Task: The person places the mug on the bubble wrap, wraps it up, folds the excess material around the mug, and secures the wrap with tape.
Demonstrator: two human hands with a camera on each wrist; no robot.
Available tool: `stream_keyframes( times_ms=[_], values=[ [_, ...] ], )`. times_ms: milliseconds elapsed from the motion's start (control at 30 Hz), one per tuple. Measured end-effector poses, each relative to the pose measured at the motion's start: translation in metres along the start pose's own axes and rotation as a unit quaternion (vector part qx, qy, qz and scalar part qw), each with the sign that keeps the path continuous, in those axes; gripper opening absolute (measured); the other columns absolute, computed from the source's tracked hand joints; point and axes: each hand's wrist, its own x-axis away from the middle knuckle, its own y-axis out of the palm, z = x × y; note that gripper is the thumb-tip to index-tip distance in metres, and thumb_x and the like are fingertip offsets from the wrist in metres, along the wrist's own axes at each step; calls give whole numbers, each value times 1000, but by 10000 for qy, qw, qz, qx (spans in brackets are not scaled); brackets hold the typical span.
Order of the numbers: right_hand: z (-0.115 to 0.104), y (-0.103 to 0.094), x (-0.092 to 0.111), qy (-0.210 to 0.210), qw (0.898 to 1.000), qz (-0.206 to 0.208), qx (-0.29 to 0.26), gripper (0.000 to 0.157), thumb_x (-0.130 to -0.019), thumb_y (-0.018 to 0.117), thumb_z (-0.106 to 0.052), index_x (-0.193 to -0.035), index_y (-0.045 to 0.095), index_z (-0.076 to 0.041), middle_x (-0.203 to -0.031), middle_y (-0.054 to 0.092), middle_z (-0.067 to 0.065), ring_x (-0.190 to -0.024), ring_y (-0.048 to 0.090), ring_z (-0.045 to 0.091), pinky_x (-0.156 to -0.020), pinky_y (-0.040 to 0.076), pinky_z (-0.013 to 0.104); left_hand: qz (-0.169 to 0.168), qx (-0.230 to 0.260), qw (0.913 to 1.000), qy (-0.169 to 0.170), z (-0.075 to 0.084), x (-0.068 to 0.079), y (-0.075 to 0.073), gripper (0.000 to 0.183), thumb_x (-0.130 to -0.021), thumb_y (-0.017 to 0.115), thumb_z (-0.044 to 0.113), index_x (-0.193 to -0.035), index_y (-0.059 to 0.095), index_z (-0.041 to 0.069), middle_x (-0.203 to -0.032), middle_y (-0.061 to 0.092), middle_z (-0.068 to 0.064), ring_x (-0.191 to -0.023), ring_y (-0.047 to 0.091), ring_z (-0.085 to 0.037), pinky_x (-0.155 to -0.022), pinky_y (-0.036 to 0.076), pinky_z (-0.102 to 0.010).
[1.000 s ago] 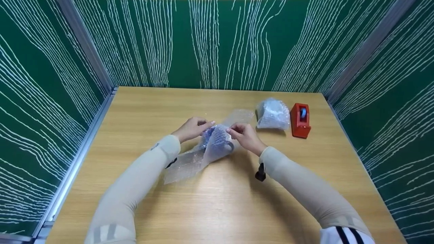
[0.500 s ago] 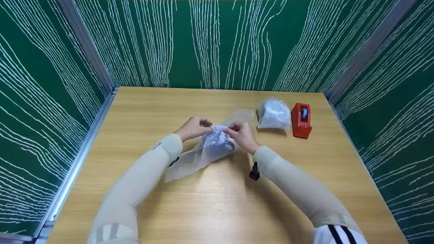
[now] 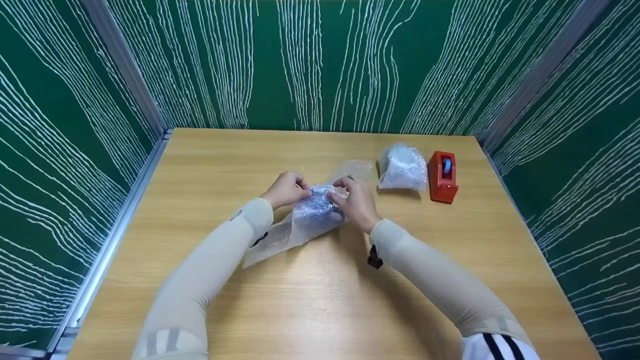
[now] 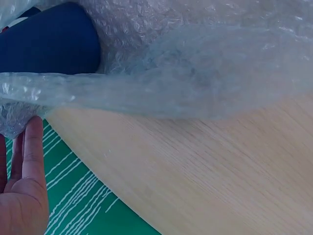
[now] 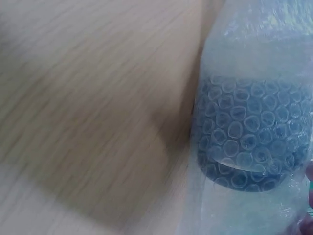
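Observation:
A sheet of bubble wrap [image 3: 315, 212] lies around a dark blue rounded item, whose exact kind the wrap hides. In the left wrist view, the smooth blue body [image 4: 54, 41] shows through an open end of the wrap. Bubbles cover its rounded end [image 5: 244, 142] in the right wrist view. My left hand [image 3: 286, 190] pinches the wrap at the top left of the bundle. On the other side, my right hand [image 3: 357, 202] touches the wrap with the thumb, its forefinger lifted apart from it.
A second bubble-wrapped bundle [image 3: 402, 168] stands at the back right of the wooden table [image 3: 225, 160]. Beside it is a red tape dispenser [image 3: 443, 177] with a blue core. Loose tails of wrap stretch toward front left and back right. Green walls enclose the table's back and sides.
The raised wrap flap has come down over the blue item and lies flatter. My right hand has moved slightly left, and its thumb and forefinger have spread from a pinch.

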Motion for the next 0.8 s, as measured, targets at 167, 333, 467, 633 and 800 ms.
stream_keyframes(
  times_ms=[167, 333, 467, 633, 800],
  values=[
    [-2, -2, 11, -1031, 9939, 278, 272, 25, -93, 86, -16, -110, 76, -1, -111, 70, 16, -109, 64, 40, -99, 52, 53, 95, -155, 9998, -61, 2, -1, 0, 9, -97, 76, 9, -90, 78, 4, -90, 73, -3, -84, 64, -17, -76, 54, -27],
    [-8, -2, 25, -1667, 9850, 96, 435, 29, -91, 87, -16, -113, 76, 0, -112, 72, 17, -107, 69, 39, -96, 58, 54, 112, -102, 9997, -198, 2, -2, 1, 9, -97, 77, 8, -87, 78, 6, -89, 73, -3, -85, 65, -18, -76, 55, -28],
    [-12, 2, 33, -1789, 9805, -524, 626, 43, -93, 86, -19, -128, 73, 1, -130, 71, 20, -120, 71, 41, -105, 59, 54, 101, -66, 9997, -204, 0, -5, 1, 11, -95, 78, 5, -86, 74, 7, -87, 70, -2, -83, 64, -18, -74, 55, -27],
    [-15, 6, 40, -1453, 9750, -1435, 877, 61, -100, 80, -24, -152, 59, 0, -160, 57, 20, -142, 59, 44, -121, 48, 57, -12, 20, 9999, -142, -1, -8, 2, 15, -95, 78, 1, -104, 66, 3, -99, 66, -6, -93, 62, -22, -82, 56, -31],
    [-17, 9, 41, -1065, 9697, -1817, 1236, 64, -105, 73, -32, -160, 52, -6, -167, 51, 15, -146, 55, 45, -123, 46, 58, -372, -102, 9992, -60, -1, -9, 0, 36, -97, 70, 4, -132, 67, 1, -128, 70, -16, -118, 66, -31, -105, 59, -43]
  ],
)
